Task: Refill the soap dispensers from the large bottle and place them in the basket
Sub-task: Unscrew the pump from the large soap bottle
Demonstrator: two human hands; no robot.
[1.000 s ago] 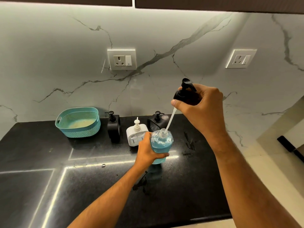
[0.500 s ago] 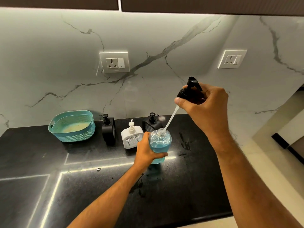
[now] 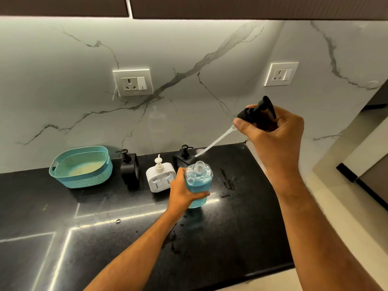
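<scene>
My left hand (image 3: 182,193) grips a clear large bottle (image 3: 198,181) of blue soap that stands on the black counter (image 3: 126,238), its neck open. My right hand (image 3: 273,135) holds the bottle's black pump head (image 3: 257,113) up and to the right; its white tube (image 3: 214,143) hangs clear of the neck. Behind stand three dispensers: a black dispenser (image 3: 129,168) on the left, a white dispenser (image 3: 160,175) in the middle, and another black dispenser (image 3: 182,158) partly hidden by the bottle. A teal basket (image 3: 81,166) sits at the far left.
A marble wall with two sockets (image 3: 133,82) (image 3: 281,74) backs the counter. Dark wet smears (image 3: 228,182) mark the counter right of the bottle. The counter ends at the right, with pale floor (image 3: 336,196) beyond. Dark cabinets (image 3: 231,6) hang overhead.
My right hand has lifted the pump head up and to the right, drawing the tube fully out of the bottle's neck. My left hand keeps holding the bottle in place.
</scene>
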